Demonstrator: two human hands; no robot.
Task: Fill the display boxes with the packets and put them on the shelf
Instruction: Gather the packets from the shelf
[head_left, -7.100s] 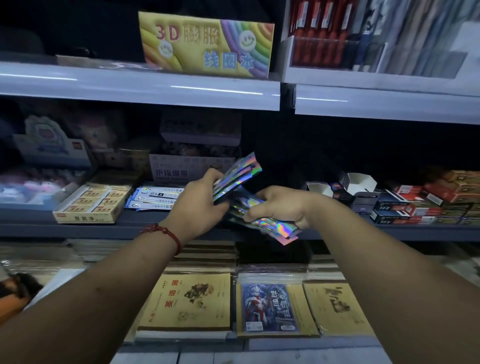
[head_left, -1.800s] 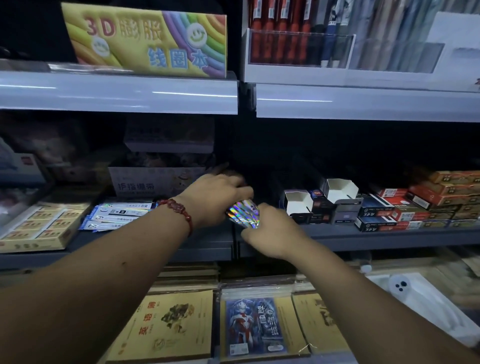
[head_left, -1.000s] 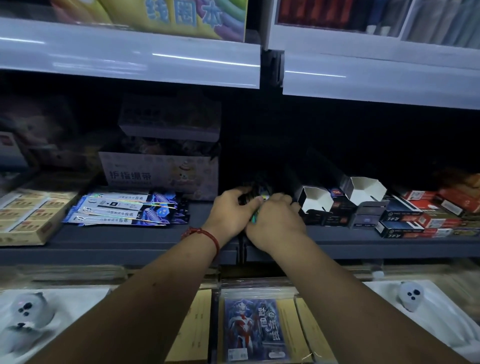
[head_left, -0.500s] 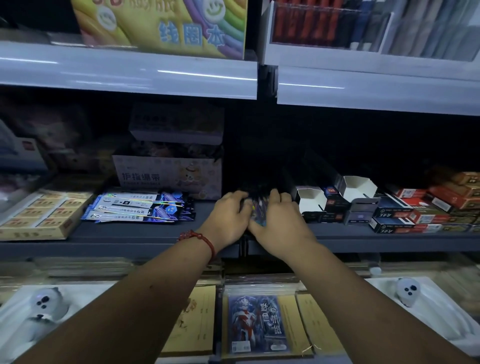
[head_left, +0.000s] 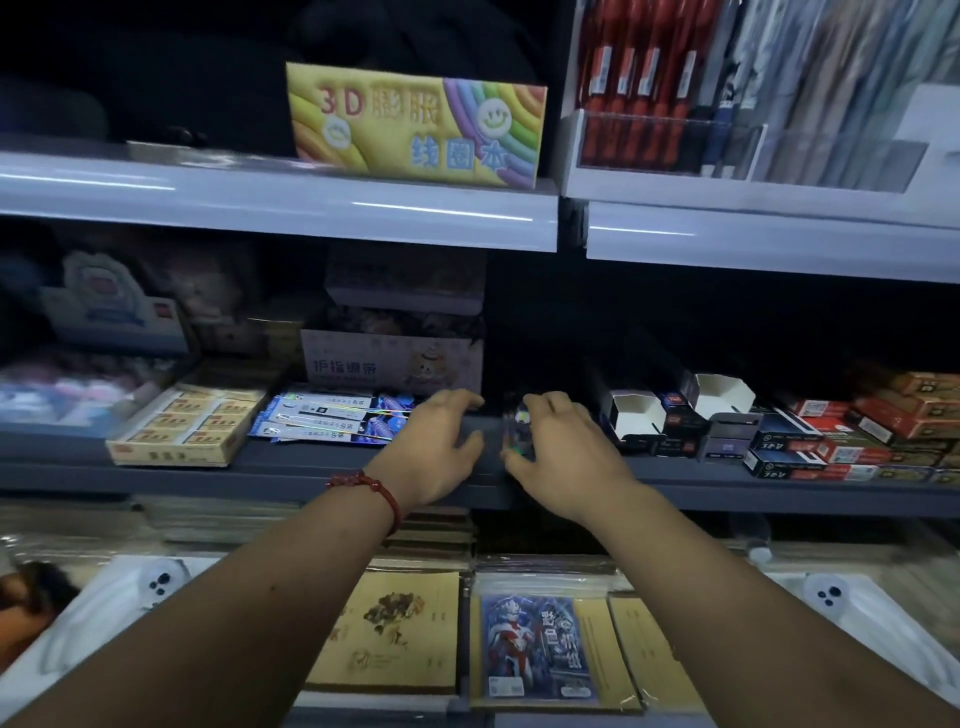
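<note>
Packets (head_left: 517, 432) are standing on edge in the dark gap on the middle shelf (head_left: 291, 470), probably so their shiny fronts face out from a box I honestly can't make out. They sit right between the hands. The right hand (head_left: 563, 452) is cupped against them (can't tell if it's actually gripping), and the left hand (head_left: 436, 449) is just beside them, fingers loosely curled, holding nothing.

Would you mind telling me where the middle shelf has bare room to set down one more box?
Bare shelf shows between the blue packets and the holographic packets, partly under the left hand; a thin front strip too. Right of the right hand, the open white boxes and red boxes crowd it.
</note>
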